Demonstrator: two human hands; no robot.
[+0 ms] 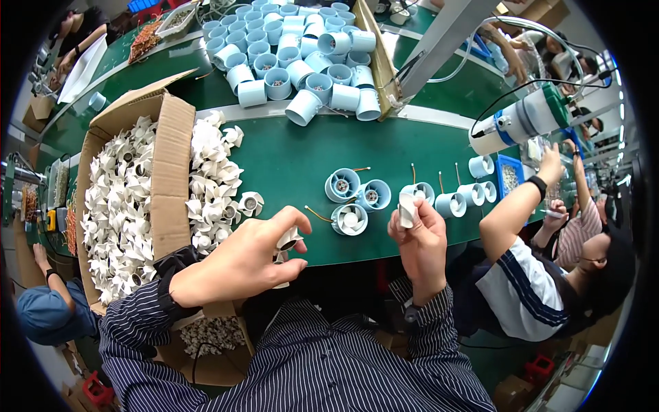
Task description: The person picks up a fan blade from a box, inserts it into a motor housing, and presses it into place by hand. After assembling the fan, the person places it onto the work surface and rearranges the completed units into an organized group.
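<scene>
My left hand (247,261) is over the near edge of the bench, fingers curled round a white fan impeller (287,242); another white piece shows below it, partly hidden. Between the thumb and fingers of my right hand (424,248) is a second white impeller (408,211), seen side-on. Between the hands stand light blue round housings: two (342,185) have a bare motor inside, and a nearer one (350,220) has a white impeller in it. Just behind my right hand is another housing (425,192), partly covered. Several more housings (450,204) with thin wires run off to the right.
Left of me, a cardboard box (175,172) full of white impellers stands beside a loose heap of them (213,178). Many blue housings (302,72) are piled at the back. A blue tray (508,175) and a co-worker's arm (515,206) are at the right.
</scene>
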